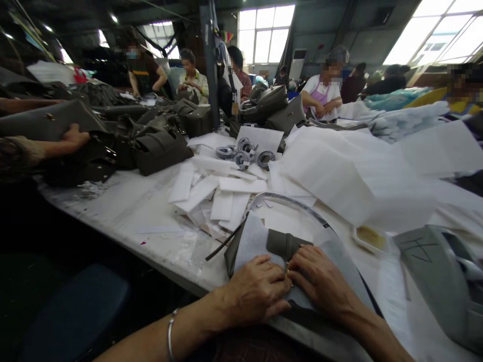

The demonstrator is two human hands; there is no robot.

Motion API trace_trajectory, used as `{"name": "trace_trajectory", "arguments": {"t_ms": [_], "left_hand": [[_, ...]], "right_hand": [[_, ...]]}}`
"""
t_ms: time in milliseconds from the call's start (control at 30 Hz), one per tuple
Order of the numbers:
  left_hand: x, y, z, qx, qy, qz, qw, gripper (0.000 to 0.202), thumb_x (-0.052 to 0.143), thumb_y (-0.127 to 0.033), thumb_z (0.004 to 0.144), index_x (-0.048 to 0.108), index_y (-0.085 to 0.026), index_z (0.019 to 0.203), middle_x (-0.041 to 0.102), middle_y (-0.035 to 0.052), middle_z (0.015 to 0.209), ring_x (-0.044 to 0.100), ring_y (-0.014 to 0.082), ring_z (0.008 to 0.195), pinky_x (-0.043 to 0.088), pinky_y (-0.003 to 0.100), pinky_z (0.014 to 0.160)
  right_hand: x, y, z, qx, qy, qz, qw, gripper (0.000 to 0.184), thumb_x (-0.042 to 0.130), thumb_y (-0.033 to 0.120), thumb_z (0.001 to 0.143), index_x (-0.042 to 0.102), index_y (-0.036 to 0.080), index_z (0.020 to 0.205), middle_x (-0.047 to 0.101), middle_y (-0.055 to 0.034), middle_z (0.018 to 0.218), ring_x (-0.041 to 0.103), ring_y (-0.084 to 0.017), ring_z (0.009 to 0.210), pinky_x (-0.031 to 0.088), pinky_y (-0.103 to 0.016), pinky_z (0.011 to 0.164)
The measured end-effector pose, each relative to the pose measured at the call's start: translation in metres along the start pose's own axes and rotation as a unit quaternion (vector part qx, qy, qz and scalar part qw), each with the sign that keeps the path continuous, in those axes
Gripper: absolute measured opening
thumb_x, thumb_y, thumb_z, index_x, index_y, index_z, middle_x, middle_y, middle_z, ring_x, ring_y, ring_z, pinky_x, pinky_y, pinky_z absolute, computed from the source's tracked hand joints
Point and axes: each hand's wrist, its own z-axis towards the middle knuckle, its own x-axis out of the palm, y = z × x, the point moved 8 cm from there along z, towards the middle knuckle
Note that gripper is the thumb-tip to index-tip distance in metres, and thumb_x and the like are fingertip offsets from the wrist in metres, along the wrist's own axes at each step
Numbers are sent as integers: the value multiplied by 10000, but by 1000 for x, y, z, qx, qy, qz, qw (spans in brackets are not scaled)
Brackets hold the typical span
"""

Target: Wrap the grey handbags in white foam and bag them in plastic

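Note:
A dark grey-green handbag (232,254) lies at the table's near edge, partly covered by a pale grey sheet (251,241). Its strap (298,201), in clear wrapping, arches behind it. At the front of the bag's dark flap tab (277,242) sits a small gold-coloured metal clasp (287,268). My left hand (258,286) is closed on the bag's front, fingertips at the clasp's left side. Pinching the clasp from the right is my right hand (319,276). My fingers hide part of the clasp and the bag's lower front.
White foam pieces (222,198) and wrapped coils (241,153) lie beyond the bag. Large foam sheets (332,176), a shallow yellowish dish (370,239) and a grey-green bag (430,271) are rightward. More dark bags (162,148) and a co-worker's hand (73,138) are left. Several people work behind.

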Motion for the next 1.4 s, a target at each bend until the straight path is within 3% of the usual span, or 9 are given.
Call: {"name": "trace_trajectory", "arguments": {"t_ms": [233, 500, 633, 733, 833, 967, 1100, 1233, 1400], "left_hand": [[-4, -3, 2, 24, -11, 46, 999, 282, 612, -433, 925, 589, -168, 1019, 648, 28, 1014, 608, 178, 965, 394, 371, 1051], [-9, -15, 1, 61, -26, 105, 992, 305, 599, -429, 940, 593, -143, 1047, 641, 25, 910, 619, 174, 872, 480, 321, 848], [-27, -22, -2, 75, -64, 122, 988, 189, 500, -198, 996, 579, -134, 1156, 670, 40, 978, 636, 150, 974, 467, 289, 892], [-41, -14, -2, 99, -80, 119, 985, 224, 467, -201, 1013, 580, -149, 1199, 686, 42, 1069, 628, 147, 1060, 473, 276, 943], [-48, 8, -1, 93, -95, 114, 985, 268, 417, -212, 1030, 578, -185, 1243, 688, 35, 1153, 615, 149, 1126, 462, 270, 1009], [-39, 25, -7, 72, -105, 108, 986, 299, 391, -247, 1035, 568, -209, 1273, 678, 24, 1218, 616, 173, 1152, 473, 302, 1022], [-23, 16, -21, 47, -128, 129, 982, 297, 398, -278, 1031, 583, -214, 1255, 683, 34, 1217, 629, 175, 1134, 484, 328, 1018], [-18, 1, -27, 23, -137, 158, 978, 316, 425, -258, 1021, 561, -189, 1298, 683, 56, 1220, 621, 177, 1157, 484, 326, 1024], [-23, 7, -26, -8, -146, 192, 970, 337, 413, -223, 1015, 556, -149, 1312, 653, 62, 1285, 593, 163, 1197, 464, 310, 1055]], "right_hand": [[9, -2, -8, 46, -89, -81, 992, 173, 539, 212, 889, 538, 221, 716, 569, -14, 715, 543, -207, 729, 413, -380, 757], [5, -8, -10, 76, -87, -50, 992, 204, 559, 303, 905, 576, 238, 713, 618, -4, 721, 610, -194, 719, 493, -342, 723], [-14, 1, -14, 32, -84, -51, 995, 205, 531, 405, 961, 652, 266, 873, 697, 4, 833, 671, -171, 791, 528, -299, 741], [-27, 8, -17, -15, -114, -126, 985, 278, 546, 489, 946, 645, 290, 1113, 725, -19, 1080, 684, -207, 989, 520, -363, 882], [-23, 10, -15, -38, -122, -203, 971, 439, 553, 517, 933, 562, 270, 1296, 678, -53, 1253, 643, -253, 1135, 455, -457, 1001], [0, 9, -11, -34, -96, -254, 962, 610, 576, 548, 895, 477, 228, 1405, 603, -78, 1374, 587, -281, 1224, 413, -490, 1039], [16, 17, -14, -53, -76, -286, 954, 770, 659, 510, 789, 426, 218, 1462, 487, -74, 1491, 506, -295, 1308, 377, -450, 1058], [13, 20, -21, -90, -83, -322, 939, 832, 633, 361, 728, 367, 211, 1502, 465, -62, 1509, 464, -296, 1339, 257, -447, 1129], [7, -16, -38, -33, -142, -353, 924, 910, 567, 456, 750, 223, 198, 1552, 586, -160, 1373, 530, -430, 1225, 268, -638, 1049]]}}
